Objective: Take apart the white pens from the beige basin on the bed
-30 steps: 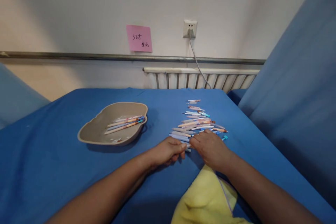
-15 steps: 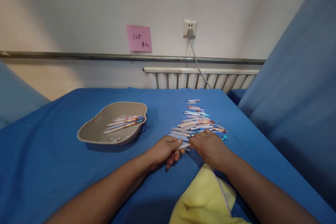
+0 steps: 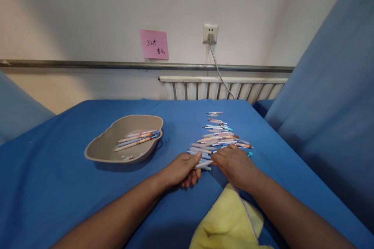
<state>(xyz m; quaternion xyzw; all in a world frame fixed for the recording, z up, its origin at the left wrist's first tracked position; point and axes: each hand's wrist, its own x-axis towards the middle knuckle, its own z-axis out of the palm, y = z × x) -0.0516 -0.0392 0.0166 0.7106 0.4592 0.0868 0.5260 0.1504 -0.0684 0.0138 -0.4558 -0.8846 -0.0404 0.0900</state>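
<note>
A spread of several pens [image 3: 217, 138] lies on the blue sheet [image 3: 58, 186] right of centre. At the pile's near edge my left hand [image 3: 182, 168] pinches a white pen [image 3: 203, 163] between thumb and fingers. My right hand [image 3: 233, 163] rests beside it, knuckles up and fingers curled, its fingertips touching the other end of that pen. To the left stands a beige tray [image 3: 99, 149] with several pens [image 3: 137, 139] lying in it.
A yellow cloth [image 3: 230, 223] lies at the near edge under my right forearm. Blue fabric [image 3: 330, 105] rises on the right. Behind the bed are a radiator [image 3: 222, 88], a rail, a wall socket with a cable [image 3: 210, 33] and a pink note [image 3: 154, 44].
My left hand has closed its thumb and fingers on a white pen at the near edge of the pile and lifted one end slightly. My right hand has hardly moved.
</note>
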